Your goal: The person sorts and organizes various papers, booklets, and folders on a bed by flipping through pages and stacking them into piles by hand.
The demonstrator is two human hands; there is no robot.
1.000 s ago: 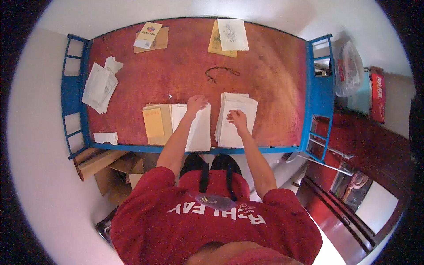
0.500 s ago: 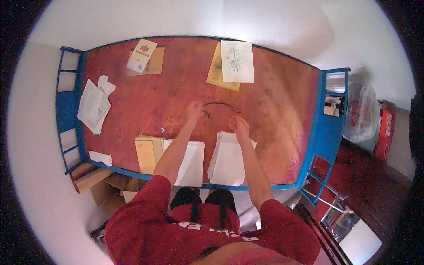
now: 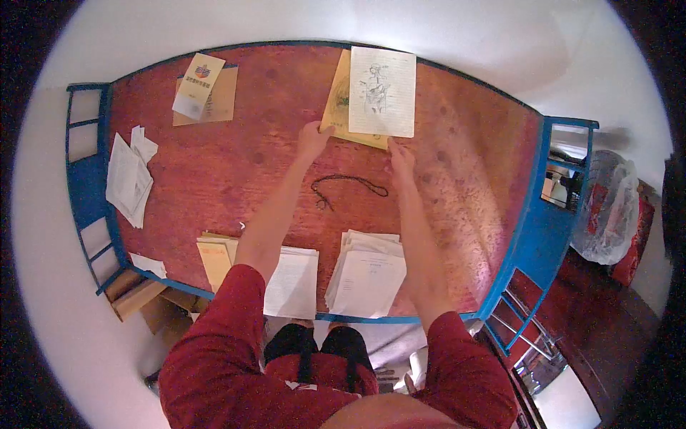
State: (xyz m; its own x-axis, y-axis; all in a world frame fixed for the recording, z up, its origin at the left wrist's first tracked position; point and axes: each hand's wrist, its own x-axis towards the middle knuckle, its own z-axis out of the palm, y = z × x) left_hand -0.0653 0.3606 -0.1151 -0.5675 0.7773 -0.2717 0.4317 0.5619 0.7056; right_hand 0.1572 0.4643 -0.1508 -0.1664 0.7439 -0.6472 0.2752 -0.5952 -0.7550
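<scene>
A yellow printed booklet or folder (image 3: 336, 107) lies on the red board, partly covered by a white sheet with a dark drawing (image 3: 384, 93). My left hand (image 3: 313, 141) is at the yellow piece's lower left corner, its fingers closed on the edge. At the lower right corner, my right hand (image 3: 401, 157) pinches the edge just below the white sheet. A dark beaded cord (image 3: 350, 177) with a tassel-like end rests on the board between my forearms, touched by neither hand.
Along the near edge lie paper stacks (image 3: 368, 275) and yellow booklets (image 3: 216, 259). Loose papers (image 3: 130, 179) are at the left, a cream booklet (image 3: 200, 84) at the far left. Blue metal rails (image 3: 525, 214) bound the sides. A plastic bag (image 3: 606, 207) hangs at right.
Both hands have moved forward from beside the cord to the lower corners of the yellow piece. The cord now lies free on the board. My view has shifted slightly.
</scene>
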